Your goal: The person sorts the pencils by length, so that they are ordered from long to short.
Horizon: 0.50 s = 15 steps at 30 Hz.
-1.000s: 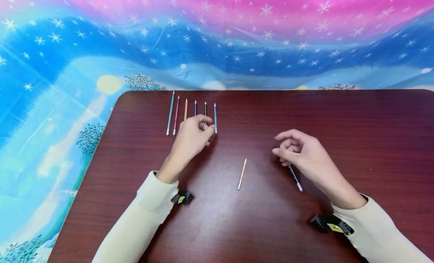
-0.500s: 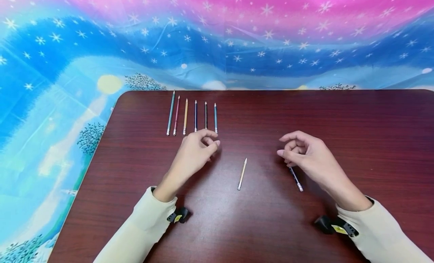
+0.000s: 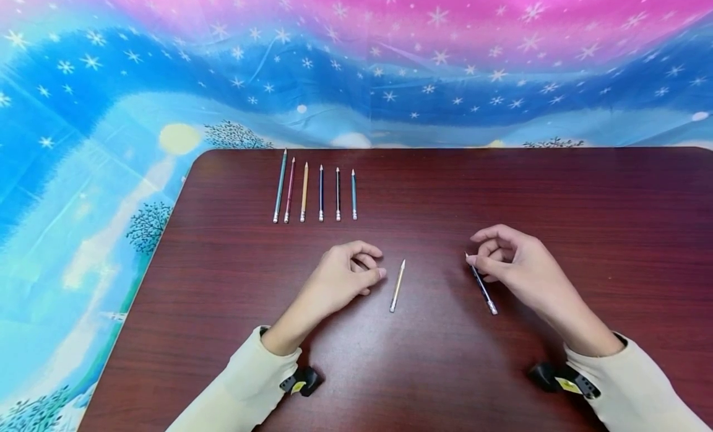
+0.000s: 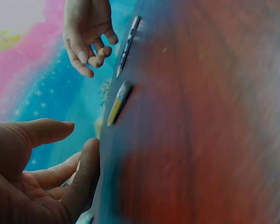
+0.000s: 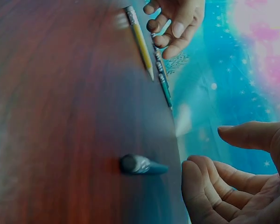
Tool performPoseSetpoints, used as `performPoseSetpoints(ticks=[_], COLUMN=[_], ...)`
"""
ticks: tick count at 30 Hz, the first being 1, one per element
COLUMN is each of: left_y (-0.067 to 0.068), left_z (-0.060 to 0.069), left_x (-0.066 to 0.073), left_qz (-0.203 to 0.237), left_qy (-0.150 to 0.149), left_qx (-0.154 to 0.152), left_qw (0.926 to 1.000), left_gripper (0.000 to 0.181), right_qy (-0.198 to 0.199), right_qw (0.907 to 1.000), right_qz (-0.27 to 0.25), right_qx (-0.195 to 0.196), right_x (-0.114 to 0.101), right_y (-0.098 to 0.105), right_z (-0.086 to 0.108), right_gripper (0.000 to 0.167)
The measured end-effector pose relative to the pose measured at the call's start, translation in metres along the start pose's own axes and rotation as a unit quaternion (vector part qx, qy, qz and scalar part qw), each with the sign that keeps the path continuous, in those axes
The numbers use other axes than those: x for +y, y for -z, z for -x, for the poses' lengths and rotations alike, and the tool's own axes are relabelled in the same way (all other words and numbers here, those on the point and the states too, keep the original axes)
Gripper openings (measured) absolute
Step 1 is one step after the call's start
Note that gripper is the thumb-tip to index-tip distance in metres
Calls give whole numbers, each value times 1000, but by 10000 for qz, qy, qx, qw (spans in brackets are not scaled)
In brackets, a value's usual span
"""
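Observation:
My left hand [image 3: 345, 277] hovers just left of a short yellow pencil [image 3: 398, 286] that lies on the table, tip away from me. Its fingers are loosely bent, and the left wrist view shows a gap between thumb and fingers with nothing in it. On the other side, my right hand [image 3: 515, 259] is beside and above a dark patterned pencil [image 3: 482, 286], thumb over its tip end in the head view. In the right wrist view that dark pencil [image 5: 149, 167] lies apart from the relaxed fingers, which hold nothing.
Farther back on the brown table [image 3: 557, 190] is a row of pencils side by side: teal [image 3: 280, 187], red [image 3: 290, 190], yellow [image 3: 304, 194], dark blue [image 3: 321, 194], black [image 3: 337, 194] and blue [image 3: 353, 194]. A snowflake-patterned cloth [image 3: 390, 79] hangs behind.
My left hand has come away from the row of pencils, toward me and rightward to the short yellow pencil. The right hand has shifted slightly right and nearer, uncovering the dark pencil's tip.

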<state>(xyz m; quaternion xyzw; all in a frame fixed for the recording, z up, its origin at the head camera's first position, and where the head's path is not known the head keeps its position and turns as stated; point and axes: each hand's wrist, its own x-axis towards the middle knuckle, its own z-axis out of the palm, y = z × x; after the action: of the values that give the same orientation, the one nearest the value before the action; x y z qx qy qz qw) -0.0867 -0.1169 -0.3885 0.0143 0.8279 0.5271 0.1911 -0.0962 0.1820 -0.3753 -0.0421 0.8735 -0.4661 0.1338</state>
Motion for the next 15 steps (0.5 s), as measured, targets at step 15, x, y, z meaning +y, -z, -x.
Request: performPoseSetpoints(ticks=[15], left_y=[-28], left_z=[-2], left_x=[8], left_qz=[-1051], left_qy=[-294], left_qx=[28], left_qw=[9940], left_gripper=[27], right_qy=[-87], right_qw=[9963], right_qz=[857], right_qx=[-40], right_x=[18], right_y=[-1], right_z=[4], right_gripper=[28])
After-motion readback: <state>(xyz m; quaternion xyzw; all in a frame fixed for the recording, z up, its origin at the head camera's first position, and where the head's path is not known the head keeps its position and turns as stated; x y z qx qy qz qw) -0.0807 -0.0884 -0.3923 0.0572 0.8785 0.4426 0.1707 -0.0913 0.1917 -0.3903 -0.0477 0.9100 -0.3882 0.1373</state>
